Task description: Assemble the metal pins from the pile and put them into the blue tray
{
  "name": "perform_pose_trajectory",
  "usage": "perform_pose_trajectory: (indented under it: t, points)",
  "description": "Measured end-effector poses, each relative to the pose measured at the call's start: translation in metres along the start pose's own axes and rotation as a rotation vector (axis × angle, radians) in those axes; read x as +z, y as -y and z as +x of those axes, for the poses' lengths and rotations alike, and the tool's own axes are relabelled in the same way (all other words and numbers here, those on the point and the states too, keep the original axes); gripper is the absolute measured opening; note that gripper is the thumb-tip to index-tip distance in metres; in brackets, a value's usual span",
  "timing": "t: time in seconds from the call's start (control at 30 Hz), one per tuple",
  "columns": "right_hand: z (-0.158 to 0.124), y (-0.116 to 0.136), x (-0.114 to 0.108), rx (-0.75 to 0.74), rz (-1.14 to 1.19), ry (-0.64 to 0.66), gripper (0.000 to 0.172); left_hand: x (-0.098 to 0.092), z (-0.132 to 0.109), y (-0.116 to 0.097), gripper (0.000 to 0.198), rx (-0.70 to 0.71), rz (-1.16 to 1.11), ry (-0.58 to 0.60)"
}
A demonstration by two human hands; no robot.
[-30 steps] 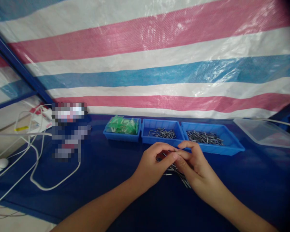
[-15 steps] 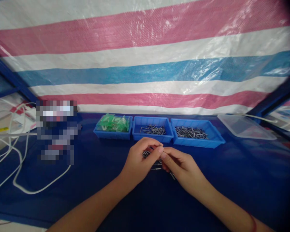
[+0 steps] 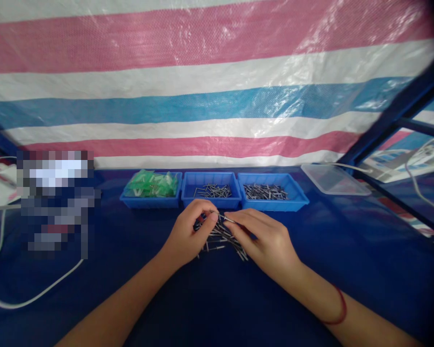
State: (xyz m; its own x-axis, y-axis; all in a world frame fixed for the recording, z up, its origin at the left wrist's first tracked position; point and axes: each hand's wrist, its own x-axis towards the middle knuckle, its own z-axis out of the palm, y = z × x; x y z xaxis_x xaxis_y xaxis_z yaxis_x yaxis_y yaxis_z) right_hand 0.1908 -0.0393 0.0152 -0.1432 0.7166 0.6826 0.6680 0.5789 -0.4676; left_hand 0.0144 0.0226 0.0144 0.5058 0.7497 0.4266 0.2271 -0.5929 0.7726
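Note:
A loose pile of thin metal pins (image 3: 222, 238) lies on the blue table (image 3: 130, 250) between my hands. My left hand (image 3: 190, 233) is curled, its thumb and forefinger pinching one pin (image 3: 224, 218) just above the pile. My right hand (image 3: 264, 236) reaches toward the same pin, fingers together at its tip. Behind the hands stand three blue trays: the left tray (image 3: 150, 200) holds green plastic parts, the middle tray (image 3: 211, 180) and the right tray (image 3: 275, 205) hold more metal pins.
A clear plastic lid (image 3: 332, 179) lies at the back right. A white cable (image 3: 32, 296) curls over the table's left side, beside a blurred-out patch. A striped tarpaulin (image 3: 217, 96) hangs behind. A dark blue frame post (image 3: 394, 113) slants up at the right.
The view has swung to the right, so everything sits further left and lower. My hands have parted a little, and the pin between them now shows.

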Motion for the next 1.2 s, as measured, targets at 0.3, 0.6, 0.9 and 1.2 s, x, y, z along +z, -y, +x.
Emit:
perform_pose_trajectory:
  t: [0.3,0.6,0.9,1.2]
  points:
    - [0.003,0.005,-0.001,0.047,-0.043,0.032,0.015,-0.002,0.000,-0.003,0.021,-0.011,0.036,0.097]
    - [0.021,-0.028,-0.032,0.167,-0.233,-0.158,0.018,-0.015,0.001,-0.004,0.017,-0.002,0.440,0.020]
    - [0.017,-0.085,-0.047,0.209,-0.573,-0.098,0.026,-0.018,0.001,-0.008,0.018,0.090,0.509,0.169]
    - [0.011,-0.074,-0.039,0.203,-0.547,-0.067,0.025,0.001,-0.010,-0.010,0.029,0.126,0.624,0.443]
